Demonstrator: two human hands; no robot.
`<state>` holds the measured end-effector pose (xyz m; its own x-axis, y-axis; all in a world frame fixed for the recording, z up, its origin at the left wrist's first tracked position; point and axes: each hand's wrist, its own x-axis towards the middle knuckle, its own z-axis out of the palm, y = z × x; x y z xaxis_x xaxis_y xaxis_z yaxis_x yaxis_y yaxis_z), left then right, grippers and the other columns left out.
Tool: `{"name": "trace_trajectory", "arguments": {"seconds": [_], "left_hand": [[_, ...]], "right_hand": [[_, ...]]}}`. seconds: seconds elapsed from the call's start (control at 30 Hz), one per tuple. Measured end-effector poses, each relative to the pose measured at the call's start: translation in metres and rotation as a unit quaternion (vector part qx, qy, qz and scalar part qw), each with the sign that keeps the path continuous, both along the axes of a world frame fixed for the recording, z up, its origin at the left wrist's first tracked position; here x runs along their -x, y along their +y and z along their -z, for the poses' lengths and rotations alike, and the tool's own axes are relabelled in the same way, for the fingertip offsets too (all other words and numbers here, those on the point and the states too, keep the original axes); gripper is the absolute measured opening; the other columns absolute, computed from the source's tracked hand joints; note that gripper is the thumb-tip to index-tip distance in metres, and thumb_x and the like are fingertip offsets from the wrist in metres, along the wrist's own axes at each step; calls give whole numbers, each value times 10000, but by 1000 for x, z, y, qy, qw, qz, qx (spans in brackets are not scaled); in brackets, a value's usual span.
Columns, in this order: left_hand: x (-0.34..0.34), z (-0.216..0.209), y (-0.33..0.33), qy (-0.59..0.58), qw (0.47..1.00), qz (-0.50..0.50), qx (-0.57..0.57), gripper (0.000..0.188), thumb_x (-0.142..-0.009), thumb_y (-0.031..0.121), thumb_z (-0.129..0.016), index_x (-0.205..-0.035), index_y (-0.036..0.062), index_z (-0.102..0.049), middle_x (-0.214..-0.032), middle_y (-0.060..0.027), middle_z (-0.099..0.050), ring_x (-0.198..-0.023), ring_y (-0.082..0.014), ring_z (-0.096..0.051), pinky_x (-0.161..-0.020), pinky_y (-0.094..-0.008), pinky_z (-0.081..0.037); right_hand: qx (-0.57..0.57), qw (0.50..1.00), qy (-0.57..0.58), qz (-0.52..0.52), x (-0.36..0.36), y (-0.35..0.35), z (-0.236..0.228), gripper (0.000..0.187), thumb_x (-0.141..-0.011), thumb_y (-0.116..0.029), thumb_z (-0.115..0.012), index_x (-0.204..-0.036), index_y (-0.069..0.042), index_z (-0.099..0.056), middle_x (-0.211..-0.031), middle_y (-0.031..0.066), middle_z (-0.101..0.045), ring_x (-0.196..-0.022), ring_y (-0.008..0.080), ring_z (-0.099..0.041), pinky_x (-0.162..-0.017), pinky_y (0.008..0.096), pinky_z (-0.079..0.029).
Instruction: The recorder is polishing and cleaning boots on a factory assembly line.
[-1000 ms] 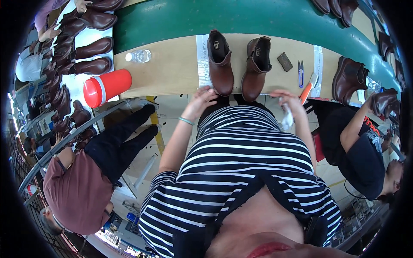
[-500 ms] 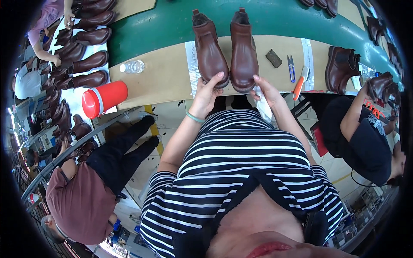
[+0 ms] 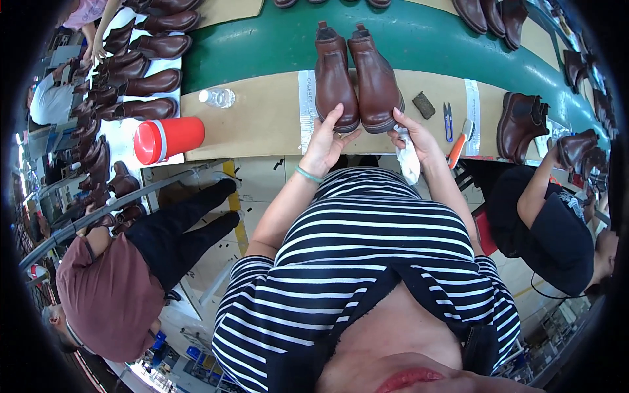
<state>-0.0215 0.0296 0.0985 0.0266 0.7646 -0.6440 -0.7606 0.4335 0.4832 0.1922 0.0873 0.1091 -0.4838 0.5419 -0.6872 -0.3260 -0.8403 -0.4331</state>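
Observation:
Two brown ankle boots lie side by side on the work table, toes toward me. My left hand (image 3: 326,140) grips the toe of the left boot (image 3: 336,85), thumb on top and fingers at the sole edge. At the toe of the right boot (image 3: 378,88), my right hand (image 3: 417,135) is closed, its thumb against the leather. A white cloth (image 3: 407,160) hangs from that same hand. The boots touch or nearly touch near their toes. Right of them are a dark brown block (image 3: 424,105), blue-handled thread snips (image 3: 448,122) and an orange-handled brush (image 3: 461,144).
A red jug (image 3: 169,139) and a clear bottle (image 3: 217,98) stand to the left on brown board. Rows of boots (image 3: 152,82) line the far left. Beyond the board runs a green surface (image 3: 255,49). Other people sit left (image 3: 111,295) and right (image 3: 544,229), the latter beside more boots.
The boots' upper ends have swung closer together and the pair now points slightly differently. Both hands stay at the toes. My view has shifted a little, moving the table things down in the picture.

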Motion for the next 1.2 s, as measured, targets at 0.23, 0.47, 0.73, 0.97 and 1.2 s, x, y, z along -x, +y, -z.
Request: {"name": "trace_trajectory", "arguments": {"seconds": [0.23, 0.47, 0.73, 0.97, 1.2], "left_hand": [[7, 31, -22, -131, 991, -31, -24, 561, -980, 448, -418, -1361, 41, -352, -1335, -153, -468, -1236, -301, -479, -1020, -510, -436], [6, 31, -24, -170, 984, -47, -13, 575, -994, 477, -348, -1370, 43, -349, -1384, -150, -430, -1261, -310, -458, -1033, -505, -420], [-1, 24, -20, 22, 991, -129, 14, 852, -792, 95, -758, -1379, 197, -149, -1372, -148, -354, -1155, -300, -511, -906, -496, -482], [9, 30, -27, 14, 994, -108, -15, 707, -866, 140, -667, -1386, 139, -189, -1344, -211, -415, -1165, -405, -523, -927, -553, -478], [27, 45, -42, -150, 987, -52, -25, 533, -901, 166, -612, -1364, 117, -353, -1316, -202, -486, -1158, -429, -527, -932, -517, -487]], "right_hand": [[31, 995, 90, -39, -22, -17, 32, 239, -891, -208, -656, -1026, -28, -575, -761, 70, -584, -532, 84, -495, -362, 178, -374], [35, 996, 83, -17, -22, -30, 48, 230, -882, -152, -660, -1061, -45, -563, -753, 74, -582, -505, 95, -486, -361, 188, -368], [35, 988, 146, 26, -32, -32, 53, 227, -882, -183, -665, -1016, -33, -560, -768, 81, -595, -489, 118, -475, -371, 207, -369], [-12, 991, 128, 24, -28, -31, 49, 208, -890, -160, -655, -1024, -35, -558, -845, 63, -601, -550, 100, -487, -387, 192, -378], [1, 992, 119, 32, -28, -36, 60, 271, -868, -117, -674, -1104, -55, -555, -856, 46, -605, -549, 75, -481, -387, 181, -372]]}}
